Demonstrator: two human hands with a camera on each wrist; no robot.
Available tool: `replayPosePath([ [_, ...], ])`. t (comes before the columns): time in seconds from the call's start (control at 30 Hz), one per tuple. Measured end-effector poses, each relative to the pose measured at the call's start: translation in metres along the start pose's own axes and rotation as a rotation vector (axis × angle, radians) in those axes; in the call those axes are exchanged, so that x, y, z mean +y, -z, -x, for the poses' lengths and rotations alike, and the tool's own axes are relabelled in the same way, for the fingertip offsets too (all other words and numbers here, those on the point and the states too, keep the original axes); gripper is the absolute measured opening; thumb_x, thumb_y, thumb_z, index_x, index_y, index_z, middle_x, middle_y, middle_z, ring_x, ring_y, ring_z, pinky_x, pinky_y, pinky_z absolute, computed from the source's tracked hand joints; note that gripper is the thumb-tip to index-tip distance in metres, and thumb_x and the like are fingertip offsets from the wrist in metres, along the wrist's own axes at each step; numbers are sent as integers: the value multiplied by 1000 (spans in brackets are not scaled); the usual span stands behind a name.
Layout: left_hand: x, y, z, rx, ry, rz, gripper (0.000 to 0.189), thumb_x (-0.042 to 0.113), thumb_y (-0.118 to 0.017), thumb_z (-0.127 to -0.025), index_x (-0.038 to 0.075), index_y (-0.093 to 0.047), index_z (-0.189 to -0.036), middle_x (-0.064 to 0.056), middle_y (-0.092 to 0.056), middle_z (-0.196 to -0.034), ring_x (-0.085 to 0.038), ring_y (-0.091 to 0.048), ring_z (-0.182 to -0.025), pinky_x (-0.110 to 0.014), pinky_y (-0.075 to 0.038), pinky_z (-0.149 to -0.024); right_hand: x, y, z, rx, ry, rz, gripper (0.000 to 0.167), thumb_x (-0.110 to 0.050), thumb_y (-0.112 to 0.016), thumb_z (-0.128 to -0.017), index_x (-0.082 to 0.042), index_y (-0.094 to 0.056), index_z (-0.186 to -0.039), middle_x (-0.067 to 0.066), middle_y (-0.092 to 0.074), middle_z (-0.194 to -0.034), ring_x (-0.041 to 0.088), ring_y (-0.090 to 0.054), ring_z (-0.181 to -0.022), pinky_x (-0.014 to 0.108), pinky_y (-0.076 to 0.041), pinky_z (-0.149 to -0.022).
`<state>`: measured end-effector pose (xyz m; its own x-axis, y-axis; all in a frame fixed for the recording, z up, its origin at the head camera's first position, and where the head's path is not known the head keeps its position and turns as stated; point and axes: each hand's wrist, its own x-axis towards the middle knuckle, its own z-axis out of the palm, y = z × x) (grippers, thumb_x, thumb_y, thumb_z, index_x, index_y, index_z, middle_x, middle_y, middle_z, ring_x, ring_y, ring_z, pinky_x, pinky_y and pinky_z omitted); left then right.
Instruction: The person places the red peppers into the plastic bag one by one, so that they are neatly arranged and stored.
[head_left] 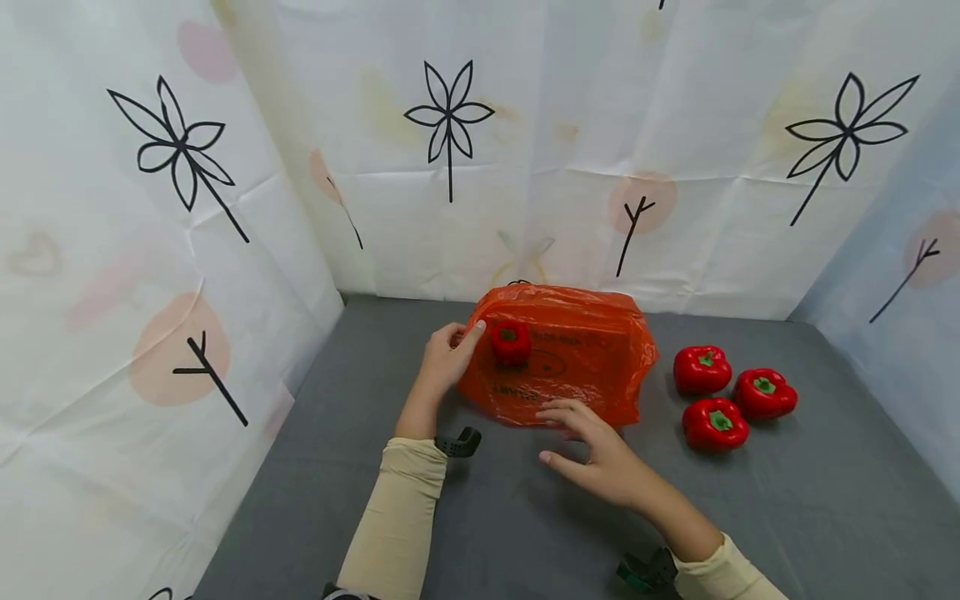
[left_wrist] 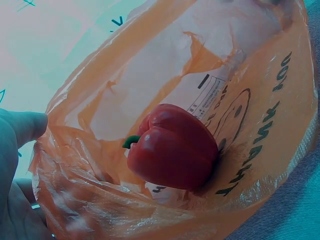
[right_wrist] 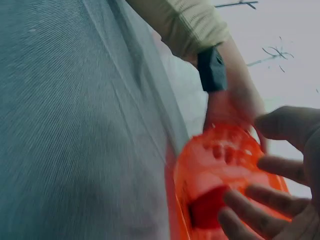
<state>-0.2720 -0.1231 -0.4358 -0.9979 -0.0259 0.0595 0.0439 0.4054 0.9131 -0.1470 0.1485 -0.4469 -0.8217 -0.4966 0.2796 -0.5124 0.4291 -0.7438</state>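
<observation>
Three peppers (head_left: 715, 425) right of the bag (head_left: 600, 354), one pepper (head_left: 511, 343) inside.
A curtain (head_left: 540, 167) hangs behind the bag, on the grey table (head_left: 525, 533); the inside pepper lies by its left end, just beside the left hand (head_left: 447, 357), whose thumb and fingers pinch the rim; the right hand (head_left: 600, 454), fingers loosely spread, is at its front edge, contact unclear.

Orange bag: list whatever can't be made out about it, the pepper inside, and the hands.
- Left wrist view: small print on the white label is too small to read; the label runs behind the pepper.
- Left wrist view: part of the left hand, cut off by the left edge.
- Right wrist view: the pepper's full outline, blurred and partly behind the right hand.
- Head view: the orange bag's underside, hidden against the table.
</observation>
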Motion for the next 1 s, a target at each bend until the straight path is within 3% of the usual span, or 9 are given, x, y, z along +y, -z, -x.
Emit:
replayPosePath([
  [0.13,0,3,-1,12,14,3,56,59,-58,-104,8,-71,-124,-13,-71,-119,-32,-67,-109,-51,-56,-96,4,19,19,35,22,-54,36,-15,-76,-100,-18,-66,-135,12,-65,-135,25,-72,-114,38,-63,-92],
  [0.43,-1,6,-1,10,13,4,58,60,-57,-104,8,-69,-127,-13,-70,-122,-32,-67,-110,-52,-56,-97,6,71,49,294,0,-15,33,8,-72,-96,-5,-71,-126,-4,-71,-121,9,-72,-103,16,-58,-87],
  [0.67,0,5,0,4,0,16,60,63,-56,-103,9,-69,-128,-12,-70,-123,-31,-67,-111,-52,-56,-98,18,96,64,605,-65,189,36,11,-81,-84,-3,-75,-117,-10,-70,-116,-8,-60,-106,5,-44,-94],
  [0.77,0,4,0,6,-1,13,59,62,-57,-104,9,-69,-127,-13,-70,-122,-31,-67,-111,-52,-56,-98,27,101,70,726,-148,275,32,7,-85,-82,-1,-76,-112,-13,-67,-113,-13,-53,-107,4,-39,-93],
  [0.87,0,4,0,4,-3,9,58,60,-58,-104,8,-70,-126,-13,-70,-120,-31,-67,-109,-51,-56,-97,36,104,77,794,-281,327,31,-1,-86,-83,1,-75,-113,-5,-67,-114,-11,-50,-105,5,-36,-89],
  [1.0,0,3,0,-2,1,8,56,58,-58,-104,8,-70,-125,-12,-71,-118,-30,-67,-107,-50,-57,-95,46,108,86,745,-492,407,51,-17,-86,-87,3,-67,-130,19,-63,-128,16,-54,-111,22,-42,-84],
])
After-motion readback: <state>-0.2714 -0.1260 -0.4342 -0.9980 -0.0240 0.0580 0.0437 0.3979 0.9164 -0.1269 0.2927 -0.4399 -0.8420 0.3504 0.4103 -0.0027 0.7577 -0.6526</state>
